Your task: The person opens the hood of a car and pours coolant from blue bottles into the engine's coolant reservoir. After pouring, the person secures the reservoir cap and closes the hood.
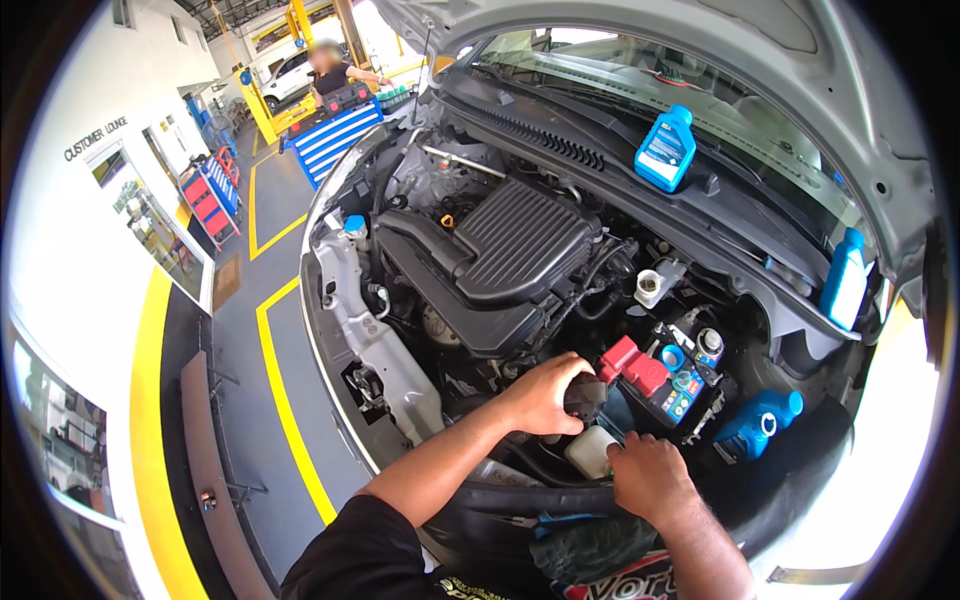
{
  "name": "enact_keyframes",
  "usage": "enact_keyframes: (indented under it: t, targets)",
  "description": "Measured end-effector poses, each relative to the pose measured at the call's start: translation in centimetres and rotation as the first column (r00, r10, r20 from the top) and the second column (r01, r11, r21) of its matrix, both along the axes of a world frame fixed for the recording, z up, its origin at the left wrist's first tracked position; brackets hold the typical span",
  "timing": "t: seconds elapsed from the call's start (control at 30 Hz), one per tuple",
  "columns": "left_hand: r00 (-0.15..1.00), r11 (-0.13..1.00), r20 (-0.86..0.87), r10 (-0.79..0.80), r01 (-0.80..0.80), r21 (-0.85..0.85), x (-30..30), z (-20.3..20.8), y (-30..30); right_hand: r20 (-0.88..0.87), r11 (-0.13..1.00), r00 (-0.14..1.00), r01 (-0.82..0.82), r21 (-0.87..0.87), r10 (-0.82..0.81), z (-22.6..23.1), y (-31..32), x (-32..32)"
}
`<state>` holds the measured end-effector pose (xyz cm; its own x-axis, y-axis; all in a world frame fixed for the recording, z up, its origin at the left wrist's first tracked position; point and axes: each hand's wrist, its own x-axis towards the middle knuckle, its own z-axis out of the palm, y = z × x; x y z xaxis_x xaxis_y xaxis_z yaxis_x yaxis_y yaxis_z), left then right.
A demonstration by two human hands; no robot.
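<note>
Over the front corner of an open car engine bay, my left hand (547, 397) is closed around a dark, blocky black part (586, 397). A pale, off-white plastic reservoir (592, 452) sits just below it. At the reservoir's right edge is my right hand (650, 478), fingers curled; its grip is hidden from view. Right beside my hands is the car battery (680, 400) with a red terminal cover (634, 366). On the battery lies a round blue cap (672, 357). Farther back, an off-white reservoir (651, 286) has its top opening uncovered.
A ribbed black engine cover (515, 240) fills the middle. Blue bottles stand by the windshield (665, 150), at the right (845, 280) and near the fender (748, 436). The raised hood (800, 50) hangs overhead. A person (330, 75) is behind a blue tool cabinet (335, 145).
</note>
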<state>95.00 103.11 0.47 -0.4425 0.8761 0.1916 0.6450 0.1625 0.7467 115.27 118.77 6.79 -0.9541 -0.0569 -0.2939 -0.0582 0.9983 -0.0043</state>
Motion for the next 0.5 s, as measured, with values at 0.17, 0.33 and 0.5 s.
enact_keyframes:
  t: [0.17, 0.33, 0.5]
  targets:
    - [1.0, 1.0, -0.001, -0.009, 0.009, 0.012, 0.15, 0.29, 0.05, 0.014, 1.0, 1.0, 0.012, -0.009, -0.012, 0.05, 0.16, -0.14]
    - [1.0, 0.999, -0.022, -0.02, 0.021, 0.043, 0.25, 0.05, 0.06, 0.031, 1.0, 0.999, 0.023, -0.013, -0.023, 0.12, 0.18, -0.2]
    - [0.999, 0.998, -0.026, -0.033, 0.034, 0.046, 0.26, 0.13, 0.15, 0.035, 1.0, 0.999, 0.016, 0.002, -0.016, 0.06, 0.22, -0.11]
